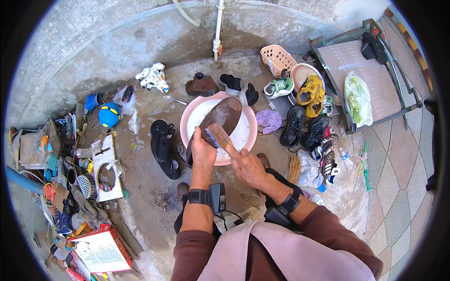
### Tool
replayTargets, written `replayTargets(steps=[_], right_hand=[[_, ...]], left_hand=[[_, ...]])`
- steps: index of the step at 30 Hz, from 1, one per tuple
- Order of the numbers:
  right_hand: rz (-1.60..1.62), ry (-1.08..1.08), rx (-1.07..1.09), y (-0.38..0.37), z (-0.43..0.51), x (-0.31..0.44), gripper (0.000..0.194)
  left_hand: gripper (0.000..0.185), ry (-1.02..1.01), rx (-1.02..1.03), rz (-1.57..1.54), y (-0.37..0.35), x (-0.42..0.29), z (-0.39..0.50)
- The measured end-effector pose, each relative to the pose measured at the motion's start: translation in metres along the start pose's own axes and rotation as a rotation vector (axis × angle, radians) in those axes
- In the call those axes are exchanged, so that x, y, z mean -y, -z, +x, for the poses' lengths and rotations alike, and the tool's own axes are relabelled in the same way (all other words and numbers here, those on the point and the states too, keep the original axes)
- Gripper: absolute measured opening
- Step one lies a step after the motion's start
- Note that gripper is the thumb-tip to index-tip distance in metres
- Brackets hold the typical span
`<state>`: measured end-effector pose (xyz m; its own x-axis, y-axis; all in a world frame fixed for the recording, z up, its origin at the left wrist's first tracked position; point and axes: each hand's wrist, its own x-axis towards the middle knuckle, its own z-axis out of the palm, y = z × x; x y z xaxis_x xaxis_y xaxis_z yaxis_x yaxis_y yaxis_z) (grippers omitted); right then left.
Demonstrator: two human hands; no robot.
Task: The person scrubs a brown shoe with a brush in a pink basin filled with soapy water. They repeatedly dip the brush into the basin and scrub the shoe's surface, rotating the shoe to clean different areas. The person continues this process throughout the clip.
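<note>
A brown shoe [226, 114], sole facing up and wet, is gripped at its near end by my left hand [203, 149]. My right hand [246, 167] grips the handle of a wooden scrubbing brush [218, 135]. Its bluish bristles are against or very near the shoe beside my left fingers; contact cannot be made out. Below both hands stands a pink basin [252, 140] with white suds [200, 110] in it. Another brown shoe [202, 85] rests just behind the basin's far rim. Black strapped sandals [163, 149] lie to the left.
Black-and-white shoes [232, 84], green sneakers [278, 87], yellow shoes [311, 95] and black sneakers [294, 126] crowd the right. A purple cloth [269, 121] lies by the basin. Clutter and a white board [102, 149] fill the left. A metal-framed rack [383, 102] stands far right, a pipe [218, 31] behind.
</note>
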<state>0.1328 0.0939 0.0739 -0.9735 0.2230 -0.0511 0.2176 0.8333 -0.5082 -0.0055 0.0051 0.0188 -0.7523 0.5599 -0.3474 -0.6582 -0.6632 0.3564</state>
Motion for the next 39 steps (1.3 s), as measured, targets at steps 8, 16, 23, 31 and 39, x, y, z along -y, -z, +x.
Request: replayTargets(steps=[8,16,23,31,39], right_hand=[[-0.159,-0.009,-0.315,0.016,0.054,-0.024,0.041],[0.042,0.05,-0.052,-0.001,0.029,-0.01,0.044],[-0.081,0.12,-0.098,-0.006,0.047,-0.011,0.043],[0.0,0.013,-0.39,-0.003,0.076,-0.04,0.048],[0.004,0.14,-0.08,-0.005,0.032,-0.007,0.047]], left_hand=[[0.034,-0.065,0.0,0.047,-0.013,0.007,-0.007],[0.034,-0.164,0.007,0.001,-0.002,-0.007,0.0],[0.031,-0.171,-0.184,-0.08,0.004,-0.021,0.006],[0.036,-0.087,-0.114,-0.096,-0.01,-0.004,0.0],[0.035,-0.063,-0.292,-0.234,0.01,-0.015,0.01]])
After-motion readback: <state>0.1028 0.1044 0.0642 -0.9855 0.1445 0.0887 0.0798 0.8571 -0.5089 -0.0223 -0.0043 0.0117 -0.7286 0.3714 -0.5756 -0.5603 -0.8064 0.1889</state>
